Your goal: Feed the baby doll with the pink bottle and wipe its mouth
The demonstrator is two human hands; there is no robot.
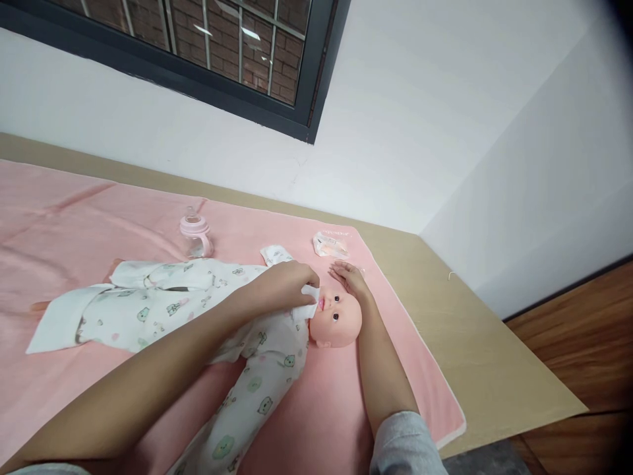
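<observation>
A bald baby doll (346, 320) lies on its back, its head toward the right, dressed in a white printed outfit (163, 310). My left hand (287, 284) reaches across its chest, thumb and fingers closed on a white cloth (307, 302) at the doll's chin, just beside the mouth. Whether this cloth is loose or part of the collar is hard to tell. My right hand (349, 277) rests past the top side of the head with fingers stretched out and nothing visible in them; its wrist lies against the head.
A pink blanket (326, 409) covers most of the wooden table (445, 343). On it stand a pink-topped baby bottle (196, 231) and a small clear packet (329, 245). A white wall (395, 119) with a dark-framed window (297, 125) rises behind.
</observation>
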